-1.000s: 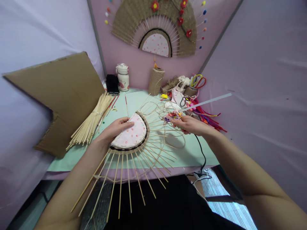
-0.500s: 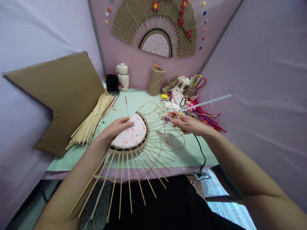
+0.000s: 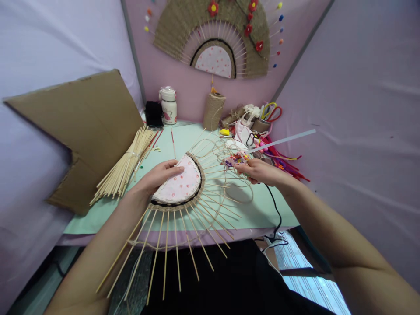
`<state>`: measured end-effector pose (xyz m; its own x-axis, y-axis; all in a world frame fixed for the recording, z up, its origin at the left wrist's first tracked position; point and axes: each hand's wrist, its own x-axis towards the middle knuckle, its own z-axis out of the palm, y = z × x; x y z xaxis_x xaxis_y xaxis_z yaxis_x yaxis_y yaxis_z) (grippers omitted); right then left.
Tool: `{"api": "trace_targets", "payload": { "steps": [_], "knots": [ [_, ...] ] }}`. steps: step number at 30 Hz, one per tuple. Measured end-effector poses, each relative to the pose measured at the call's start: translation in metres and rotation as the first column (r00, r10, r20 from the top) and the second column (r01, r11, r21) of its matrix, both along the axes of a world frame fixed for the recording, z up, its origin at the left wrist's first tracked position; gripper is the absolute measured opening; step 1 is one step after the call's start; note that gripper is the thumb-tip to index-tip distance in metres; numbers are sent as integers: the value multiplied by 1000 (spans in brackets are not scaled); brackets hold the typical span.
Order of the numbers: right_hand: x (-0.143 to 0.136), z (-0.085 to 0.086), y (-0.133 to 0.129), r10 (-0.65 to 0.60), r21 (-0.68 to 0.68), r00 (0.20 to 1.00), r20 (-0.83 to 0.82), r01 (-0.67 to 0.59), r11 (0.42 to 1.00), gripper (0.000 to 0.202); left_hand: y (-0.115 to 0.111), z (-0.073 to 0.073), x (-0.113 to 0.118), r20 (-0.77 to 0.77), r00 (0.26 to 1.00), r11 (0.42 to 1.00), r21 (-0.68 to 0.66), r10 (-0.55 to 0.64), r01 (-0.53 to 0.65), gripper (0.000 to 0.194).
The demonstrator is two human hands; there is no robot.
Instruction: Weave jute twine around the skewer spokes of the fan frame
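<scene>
My left hand grips the straight edge of a half-round fan, thumb lying on its white cloth with red dots. A black braid and woven twine border the cloth, and thin bamboo sticks radiate from it past the table's front edge. My right hand is closed around a flower-patterned hot glue gun, just right of the fan. A long translucent glue stick juts from the gun's back, and a black cord hangs below. Loose loops of twine lie among the sticks near the gun.
A bundle of bamboo sticks leans beside cardboard at left. Behind stand a white bottle and a twine spool. Colourful pipe cleaners and a cup with scissors are at right. A larger fan hangs on the wall.
</scene>
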<state>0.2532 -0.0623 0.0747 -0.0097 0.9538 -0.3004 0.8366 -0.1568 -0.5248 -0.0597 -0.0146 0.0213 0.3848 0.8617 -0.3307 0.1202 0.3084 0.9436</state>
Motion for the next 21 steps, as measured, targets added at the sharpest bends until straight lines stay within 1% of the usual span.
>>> {"api": "trace_targets", "payload": {
  "steps": [5,9,11,14,17,19,21],
  "knots": [
    [1,-1,1,5,3,1000,-4,-5,1000,58,1,-1,0,12,1000,1000,14,-9,9,34],
    [2,-6,3,17,34,1000,-25,-16,999,58,2,-3,-1,-1,1000,1000,21,-23,23,33],
    [1,-9,2,8,56,1000,8,-9,998,58,3,-3,-1,-7,1000,1000,17,-18,18,34],
    [-1,-10,-4,-60,123,994,92,48,991,54,2,-2,-1,-6,1000,1000,11,-4,4,34],
    [3,-9,-15,-134,236,990,47,119,965,48,0,0,0,1,1000,1000,-6,10,-10,34],
    [14,-8,-25,-181,299,983,17,168,939,46,0,1,2,7,1000,1000,-20,20,-20,33],
    [33,-10,-37,-237,350,970,54,203,914,44,-1,3,3,4,999,999,-30,36,-36,30]
  ]
}}
